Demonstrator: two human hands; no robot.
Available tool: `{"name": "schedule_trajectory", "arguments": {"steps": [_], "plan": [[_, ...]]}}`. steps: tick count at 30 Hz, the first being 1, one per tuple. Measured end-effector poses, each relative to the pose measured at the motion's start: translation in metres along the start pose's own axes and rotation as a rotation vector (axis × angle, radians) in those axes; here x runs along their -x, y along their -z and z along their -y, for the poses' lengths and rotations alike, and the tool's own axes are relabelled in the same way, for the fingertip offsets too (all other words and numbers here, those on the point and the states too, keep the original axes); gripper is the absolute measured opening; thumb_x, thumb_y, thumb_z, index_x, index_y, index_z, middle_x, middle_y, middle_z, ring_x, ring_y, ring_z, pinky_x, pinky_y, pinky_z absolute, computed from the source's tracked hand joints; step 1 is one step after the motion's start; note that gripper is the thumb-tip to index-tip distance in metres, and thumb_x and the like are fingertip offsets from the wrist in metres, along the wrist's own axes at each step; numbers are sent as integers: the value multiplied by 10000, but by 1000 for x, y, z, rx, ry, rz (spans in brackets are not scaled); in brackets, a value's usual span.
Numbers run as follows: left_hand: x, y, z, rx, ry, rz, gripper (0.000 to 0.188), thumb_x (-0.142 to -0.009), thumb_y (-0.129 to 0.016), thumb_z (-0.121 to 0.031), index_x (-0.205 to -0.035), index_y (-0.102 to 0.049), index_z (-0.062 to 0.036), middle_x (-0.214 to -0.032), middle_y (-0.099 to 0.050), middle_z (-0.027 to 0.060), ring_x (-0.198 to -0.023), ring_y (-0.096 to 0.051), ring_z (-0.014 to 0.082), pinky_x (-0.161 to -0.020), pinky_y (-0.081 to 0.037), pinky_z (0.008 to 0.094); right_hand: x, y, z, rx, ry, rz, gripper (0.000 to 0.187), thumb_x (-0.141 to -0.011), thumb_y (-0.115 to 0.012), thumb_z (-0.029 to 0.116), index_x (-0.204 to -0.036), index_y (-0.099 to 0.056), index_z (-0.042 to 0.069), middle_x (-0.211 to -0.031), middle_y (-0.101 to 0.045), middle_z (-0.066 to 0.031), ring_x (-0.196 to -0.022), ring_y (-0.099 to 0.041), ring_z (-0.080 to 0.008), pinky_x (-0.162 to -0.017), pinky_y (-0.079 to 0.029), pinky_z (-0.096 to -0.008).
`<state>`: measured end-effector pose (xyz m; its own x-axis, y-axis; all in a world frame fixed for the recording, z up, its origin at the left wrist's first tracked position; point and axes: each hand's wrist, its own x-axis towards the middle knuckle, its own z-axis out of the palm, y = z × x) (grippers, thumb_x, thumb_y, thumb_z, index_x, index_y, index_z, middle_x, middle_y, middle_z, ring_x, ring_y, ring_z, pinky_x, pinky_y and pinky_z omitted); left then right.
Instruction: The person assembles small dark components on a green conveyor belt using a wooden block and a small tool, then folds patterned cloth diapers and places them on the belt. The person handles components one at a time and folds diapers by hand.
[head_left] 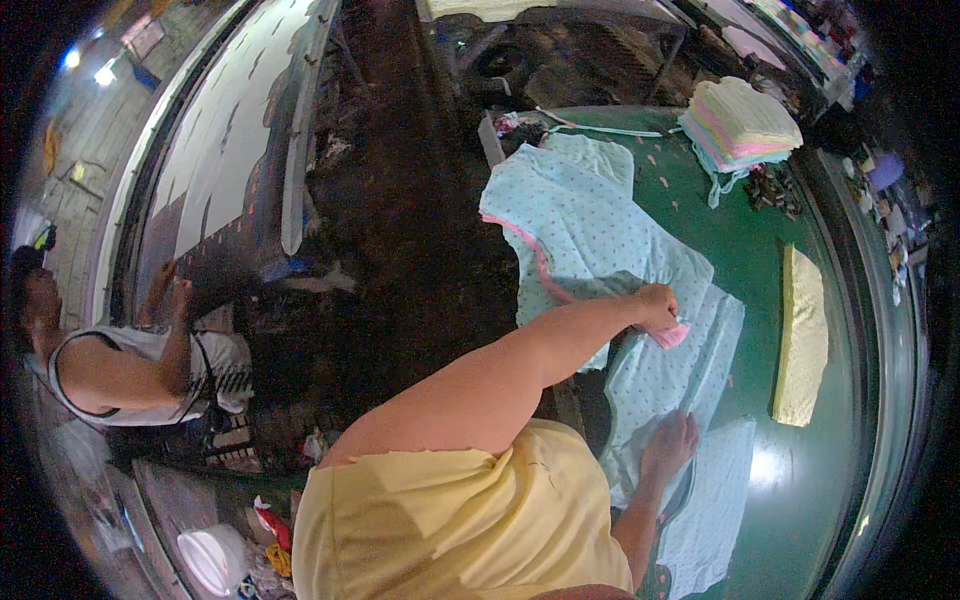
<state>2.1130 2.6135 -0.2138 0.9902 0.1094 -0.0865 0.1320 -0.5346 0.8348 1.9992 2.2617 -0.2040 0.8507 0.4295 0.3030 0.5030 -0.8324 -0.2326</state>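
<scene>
A light blue dotted garment with pink trim lies on the green table. My left hand is closed on its pink-edged part, and a bit of pink cloth sticks out below the fingers. Below it, more blue dotted cloth stretches toward me. On this cloth my right hand rests palm down, fingers extended and slightly bent, with nothing seen in its grasp. A further pale blue piece lies beside my right forearm.
A folded stack of pastel cloth sits at the table's far right, and a yellow cloth strip lies along the right. At left, another person works by a long table. A white bucket stands at lower left.
</scene>
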Motion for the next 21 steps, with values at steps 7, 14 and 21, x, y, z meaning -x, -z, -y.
{"name": "schedule_trajectory", "arguments": {"steps": [7,14,21], "plan": [[-5,-3,19,60,-90,-36,269,-772,-814,-322,-909,-869,-98,-849,-824,156,-778,-796,332,-768,-634,480,-6,5,9,1,23,-5,440,-1004,-728,193,-1433,-703,100,-1563,-645,-177,-1420,-580,-454,-1209,-416,-600],[-7,-1,16,175,8,0,362,-838,-821,-373,-1037,-837,-71,-971,-841,155,-858,-784,285,-811,-620,454,1,5,5,4,56,-25,460,-1004,-744,226,-1434,-701,69,-1542,-651,-225,-1418,-585,-459,-1210,-420,-604],[-5,19,31,132,-2,-96,257,-952,-788,-220,-1122,-763,-28,-1027,-794,160,-956,-776,333,-882,-632,481,-3,1,11,-83,9,-95,453,-933,-815,166,-1371,-735,87,-1480,-687,-217,-1402,-607,-432,-1199,-451,-564]]}}
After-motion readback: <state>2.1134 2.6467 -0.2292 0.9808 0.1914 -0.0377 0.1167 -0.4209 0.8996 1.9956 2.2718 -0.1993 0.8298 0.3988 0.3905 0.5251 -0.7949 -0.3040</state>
